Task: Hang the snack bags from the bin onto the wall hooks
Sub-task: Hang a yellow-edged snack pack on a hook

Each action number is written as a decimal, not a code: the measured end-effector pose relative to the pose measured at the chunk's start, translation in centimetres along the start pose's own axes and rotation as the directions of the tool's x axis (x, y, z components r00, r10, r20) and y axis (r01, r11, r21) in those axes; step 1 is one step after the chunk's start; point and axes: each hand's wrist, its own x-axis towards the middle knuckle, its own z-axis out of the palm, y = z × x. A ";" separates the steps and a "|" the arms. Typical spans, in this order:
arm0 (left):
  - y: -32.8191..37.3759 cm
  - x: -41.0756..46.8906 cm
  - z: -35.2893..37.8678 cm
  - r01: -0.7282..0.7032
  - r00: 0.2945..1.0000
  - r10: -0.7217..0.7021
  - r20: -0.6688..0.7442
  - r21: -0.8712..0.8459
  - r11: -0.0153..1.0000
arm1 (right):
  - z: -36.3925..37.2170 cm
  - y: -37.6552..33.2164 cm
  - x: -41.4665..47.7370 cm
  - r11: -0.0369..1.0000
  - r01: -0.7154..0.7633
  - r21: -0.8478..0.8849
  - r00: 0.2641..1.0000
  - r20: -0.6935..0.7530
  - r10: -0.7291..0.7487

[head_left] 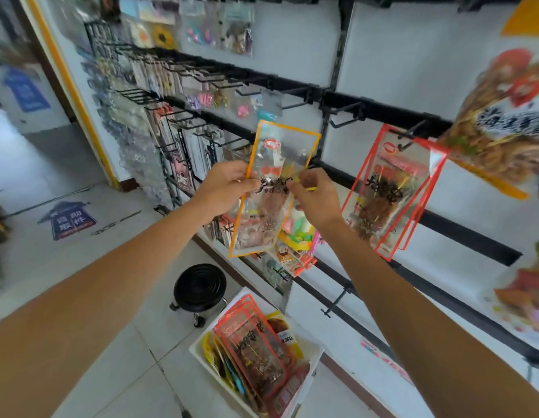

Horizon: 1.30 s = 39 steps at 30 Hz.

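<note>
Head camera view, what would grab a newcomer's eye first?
An orange-edged snack bag is held up at centre, pinched between the left hand and the right hand, just below the empty black hooks. To its right, red-edged bags hang on the wall. Below, a white bin on the floor holds more bags.

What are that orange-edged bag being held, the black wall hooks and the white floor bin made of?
Orange-edged bag: thin clear plastic film, glossy; contents show through. Wall hooks: likely metal wire, painted matte black; thin and straight. Bin: probably hard white plastic, smooth-walled; not certain.
</note>
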 end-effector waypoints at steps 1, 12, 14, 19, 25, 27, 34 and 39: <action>0.3 -0.1 -0.2 -0.011 1.000 0.011 0.006 -0.010 1.000 | -0.1 -0.4 -0.2 1.000 0.001 -0.022 1.000 -0.025 -0.002; 1.1 -1.5 -1.0 -0.071 0.986 0.078 0.149 -0.051 0.996 | -3.8 -4.3 -4.0 0.928 -0.212 0.307 0.977 0.090 0.194; 1.2 -2.0 -0.7 -0.075 0.980 0.080 0.182 -0.036 0.997 | -4.7 -3.8 -5.4 0.921 -0.235 0.311 0.972 0.098 0.215; 2.2 -3.0 0.8 -0.057 0.970 0.079 0.228 -0.099 0.993 | -6.2 -4.2 -8.0 0.931 -0.174 0.322 0.983 -0.002 0.185; 3.4 -4.1 3.4 -0.070 0.950 0.095 0.298 -0.096 0.993 | -9.9 -5.7 -10.4 0.959 -0.085 0.271 0.979 -0.156 0.130; 3.7 -4.3 4.4 -0.062 0.933 0.088 0.348 -0.086 0.994 | -11.5 -6.2 -11.2 0.958 -0.071 0.277 0.973 -0.192 0.127; 5.9 -5.3 8.8 -0.045 0.883 0.054 0.467 -0.030 0.999 | -17.5 -6.8 -14.3 0.935 -0.021 0.354 0.938 -0.318 0.141; 7.7 -6.4 13.0 -0.070 0.853 0.068 0.518 -0.016 0.997 | -22.7 -6.3 -18.0 0.948 -0.003 0.319 0.908 -0.396 0.136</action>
